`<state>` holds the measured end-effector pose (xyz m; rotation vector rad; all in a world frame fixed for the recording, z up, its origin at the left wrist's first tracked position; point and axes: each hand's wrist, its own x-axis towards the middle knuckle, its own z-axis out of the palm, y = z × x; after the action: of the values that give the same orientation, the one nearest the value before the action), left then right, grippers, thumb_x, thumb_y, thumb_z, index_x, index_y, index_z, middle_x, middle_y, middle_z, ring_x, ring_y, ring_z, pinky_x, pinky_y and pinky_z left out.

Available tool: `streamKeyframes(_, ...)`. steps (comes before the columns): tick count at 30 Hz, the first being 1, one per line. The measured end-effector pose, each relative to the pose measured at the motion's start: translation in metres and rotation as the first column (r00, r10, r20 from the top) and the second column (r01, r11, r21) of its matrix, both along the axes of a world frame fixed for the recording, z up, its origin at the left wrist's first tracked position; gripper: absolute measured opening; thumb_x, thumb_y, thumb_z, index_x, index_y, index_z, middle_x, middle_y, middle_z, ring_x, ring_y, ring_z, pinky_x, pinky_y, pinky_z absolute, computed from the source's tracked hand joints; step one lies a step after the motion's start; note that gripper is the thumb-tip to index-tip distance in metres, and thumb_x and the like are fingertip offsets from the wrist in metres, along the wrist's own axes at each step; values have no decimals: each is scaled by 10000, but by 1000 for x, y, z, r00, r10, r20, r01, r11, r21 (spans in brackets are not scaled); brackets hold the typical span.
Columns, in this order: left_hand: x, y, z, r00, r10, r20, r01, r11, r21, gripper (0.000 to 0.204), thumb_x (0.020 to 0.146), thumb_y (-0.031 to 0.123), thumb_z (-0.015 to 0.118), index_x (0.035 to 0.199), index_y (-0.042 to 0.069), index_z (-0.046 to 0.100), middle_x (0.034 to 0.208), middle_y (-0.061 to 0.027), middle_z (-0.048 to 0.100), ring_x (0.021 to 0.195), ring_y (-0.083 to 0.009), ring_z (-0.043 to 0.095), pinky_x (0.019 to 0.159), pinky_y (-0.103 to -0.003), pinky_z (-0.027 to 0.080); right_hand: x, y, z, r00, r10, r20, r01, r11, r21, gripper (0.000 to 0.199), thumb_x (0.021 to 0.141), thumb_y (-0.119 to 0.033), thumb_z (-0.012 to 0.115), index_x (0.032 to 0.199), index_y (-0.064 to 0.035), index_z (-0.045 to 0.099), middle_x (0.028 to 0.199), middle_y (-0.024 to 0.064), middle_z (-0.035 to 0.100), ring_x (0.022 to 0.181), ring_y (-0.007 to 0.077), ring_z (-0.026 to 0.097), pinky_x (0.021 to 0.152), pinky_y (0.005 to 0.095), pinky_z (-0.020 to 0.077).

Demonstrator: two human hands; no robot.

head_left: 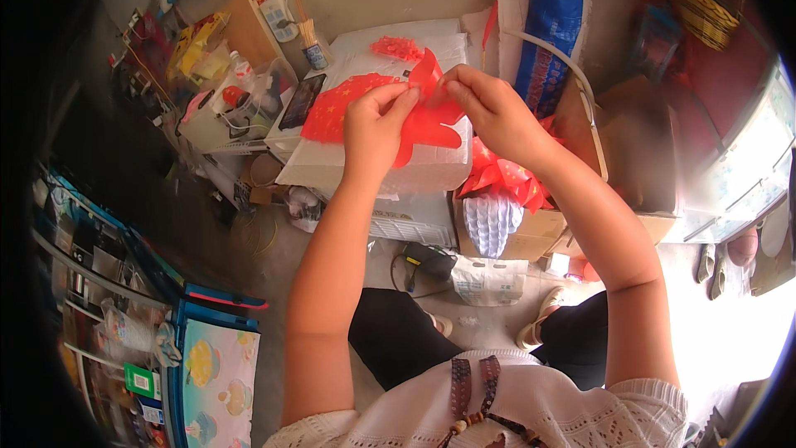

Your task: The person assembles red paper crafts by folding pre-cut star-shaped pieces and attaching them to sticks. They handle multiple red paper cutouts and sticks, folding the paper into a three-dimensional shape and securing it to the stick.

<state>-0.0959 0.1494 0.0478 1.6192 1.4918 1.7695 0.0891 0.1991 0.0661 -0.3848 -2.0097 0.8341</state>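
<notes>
Above a white-covered table [373, 168] I hold up a red petal-shaped cut-out [429, 134], of thin paper or cloth, between both hands. My left hand [377, 120] pinches its left side between thumb and fingers. The fingers of my right hand [493, 108] are closed on its upper right part, and their tips are slightly blurred. Behind my left hand, red sheets with gold stars [332, 109] lie on the table. A small heap of red pieces [396, 49] sits farther back. Beside the sheets on the left is a dark phone [302, 102].
Right of the table, a cardboard box [539, 232] holds red star-patterned pieces [507, 181], with a pale quilted cloth [492, 226] over its edge. A cup of sticks [314, 54] stands at the back left, near a cluttered bin [257, 95]. A white bag [489, 280] lies on the floor.
</notes>
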Motion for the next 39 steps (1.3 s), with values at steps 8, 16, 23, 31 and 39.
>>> streamKeyframes(8, -10, 10, -8, 999, -1, 37, 1, 1000, 1, 244, 895, 168, 733, 998, -53, 722, 884, -89, 749, 819, -115, 677, 730, -273, 522, -13, 17, -12, 1000, 12, -13, -12, 1000, -29, 224, 1033, -158, 471, 1042, 34, 586, 936, 182, 685, 892, 283, 647, 841, 376, 483)
streamKeyframes(16, -1, 20, -28, 968, 116, -224, -121, 993, -9, 171, 893, 111, 713, 998, -23, 726, 892, -121, 744, 814, -153, 691, 755, -296, 531, -22, 31, -23, 977, -161, 141, 148, 984, 98, 196, 1015, -116, 506, 1070, 44, 606, 922, 177, 700, 850, 257, 678, 801, 336, 511)
streamKeyframes(23, -5, 24, -46, 946, 170, -275, -183, 983, -23, 181, 875, 204, 706, 975, 57, 741, 885, -145, 724, 800, -310, 692, 711, -392, 532, -35, 40, -29, 970, -208, 122, 153, 922, 355, 125, 924, -69, 571, 949, 16, 659, 837, 213, 691, 794, 400, 668, 738, 444, 526)
streamKeyframes(31, -6, 25, -45, 943, 172, -284, -204, 975, -88, 180, 860, 160, 727, 992, 39, 744, 921, -146, 728, 813, -280, 702, 738, -365, 535, -43, 49, -26, 936, -318, 151, 189, 815, 548, 135, 899, -83, 607, 950, -7, 707, 897, 157, 708, 882, 361, 659, 820, 466, 487)
streamKeyframes(39, -4, 29, -51, 924, 208, -320, -231, 972, -33, 190, 884, 224, 695, 975, 65, 743, 874, -153, 705, 794, -312, 683, 705, -395, 528, -45, 51, -29, 926, -321, 199, 155, 804, 575, 124, 886, -57, 617, 954, 1, 702, 887, 159, 688, 850, 373, 644, 787, 453, 497)
